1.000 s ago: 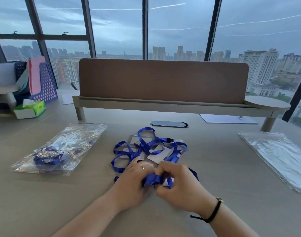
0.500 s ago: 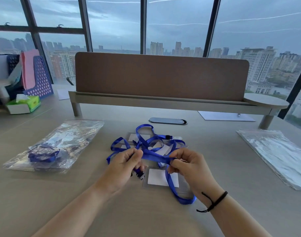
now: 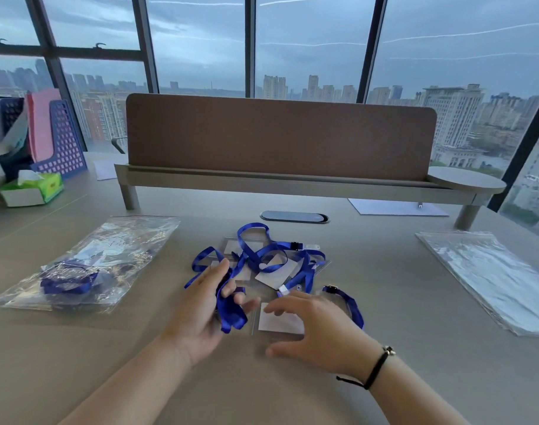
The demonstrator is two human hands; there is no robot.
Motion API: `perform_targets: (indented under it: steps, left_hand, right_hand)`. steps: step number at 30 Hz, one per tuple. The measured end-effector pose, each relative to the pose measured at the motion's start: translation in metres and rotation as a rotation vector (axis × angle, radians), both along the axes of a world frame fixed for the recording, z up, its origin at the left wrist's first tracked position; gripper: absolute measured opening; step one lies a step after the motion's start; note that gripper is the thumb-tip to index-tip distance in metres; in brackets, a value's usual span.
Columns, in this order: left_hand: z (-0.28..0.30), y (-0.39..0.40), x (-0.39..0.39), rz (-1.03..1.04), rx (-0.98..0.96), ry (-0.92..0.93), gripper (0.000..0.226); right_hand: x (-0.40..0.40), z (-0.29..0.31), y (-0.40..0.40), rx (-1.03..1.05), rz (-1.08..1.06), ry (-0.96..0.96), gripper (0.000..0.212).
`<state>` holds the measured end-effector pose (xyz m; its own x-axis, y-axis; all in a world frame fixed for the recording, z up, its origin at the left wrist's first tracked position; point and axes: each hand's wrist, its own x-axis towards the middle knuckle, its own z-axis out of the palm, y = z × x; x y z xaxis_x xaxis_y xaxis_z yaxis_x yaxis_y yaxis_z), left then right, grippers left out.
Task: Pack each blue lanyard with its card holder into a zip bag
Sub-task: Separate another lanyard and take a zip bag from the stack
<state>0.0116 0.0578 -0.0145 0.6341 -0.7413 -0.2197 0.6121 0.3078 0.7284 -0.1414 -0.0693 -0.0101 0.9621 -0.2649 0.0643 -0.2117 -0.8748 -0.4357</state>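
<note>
My left hand [image 3: 200, 314] holds a bunched loop of one blue lanyard [image 3: 231, 311] between its fingers. The same lanyard's strap [image 3: 351, 305] runs out past my right hand. My right hand [image 3: 320, 329] hovers with fingers spread over a clear card holder [image 3: 280, 323] with a white insert, lying flat on the table. Behind them lies a tangle of more blue lanyards [image 3: 262, 256] and card holders [image 3: 277, 273]. At the left, filled zip bags [image 3: 87, 265] hold packed lanyards. A stack of empty zip bags [image 3: 492, 274] lies at the right.
A brown divider panel [image 3: 280, 136] on a raised shelf [image 3: 292, 185] crosses the back of the table. A cable grommet [image 3: 294, 216] sits in front of it. A tissue box [image 3: 32, 191] and blue file racks [image 3: 62, 142] stand far left; a paper sheet [image 3: 397, 207] lies under the shelf.
Both hands have let the stretched strap go slack. My left hand has gathered the lanyard into a bunch; my right hand released it and dropped over the card holder.
</note>
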Motion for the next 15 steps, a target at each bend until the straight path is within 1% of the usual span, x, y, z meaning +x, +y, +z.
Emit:
perform_targets:
  steps: [4,7,9,11,15]
  left_hand:
    - [-0.005,0.0,-0.001,0.002,0.123,-0.145,0.027]
    - [-0.007,0.0,-0.002,-0.015,0.161,-0.176,0.022]
    - [-0.008,0.0,-0.001,-0.02,0.162,-0.179,0.022]
    - [-0.009,-0.001,0.0,-0.024,0.153,-0.166,0.021]
    - [-0.008,-0.001,-0.001,-0.038,0.151,-0.127,0.015]
  right_hand:
    - [-0.003,0.0,-0.016,-0.12,-0.089,0.071,0.078]
    - [-0.007,-0.004,-0.027,-0.15,-0.133,0.114,0.087]
    - [-0.009,-0.007,-0.031,-0.132,-0.175,0.099,0.088]
    - [-0.009,-0.008,-0.034,-0.124,-0.199,0.094,0.083]
    - [-0.009,-0.007,-0.035,-0.142,-0.195,0.154,0.073]
